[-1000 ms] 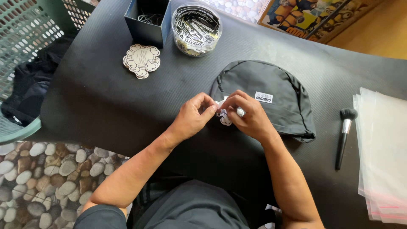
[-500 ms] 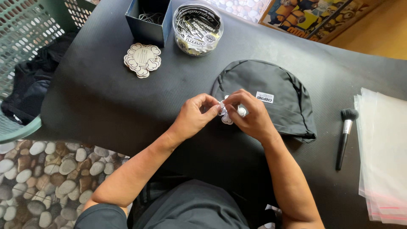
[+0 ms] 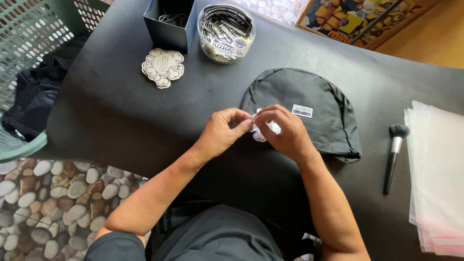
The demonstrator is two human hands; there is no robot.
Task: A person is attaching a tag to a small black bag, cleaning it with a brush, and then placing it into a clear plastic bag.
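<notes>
Barely shifted, my hands hold as before.
Left hand (image 3: 220, 133) and right hand (image 3: 285, 130) fingers pinch the small white scalloped tag (image 3: 261, 133) at the dark grey fabric backpack's (image 3: 314, 104) 7 o'clock edge.

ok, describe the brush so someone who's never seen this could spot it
Start at the dark grey bag lying flat in the middle of the black table. Look right, toward the stack of clear plastic sleeves; the brush lies between them. It is the only slim stick-shaped thing there: black handle, silver collar, dark bristle tuft pointing away from the person.
</notes>
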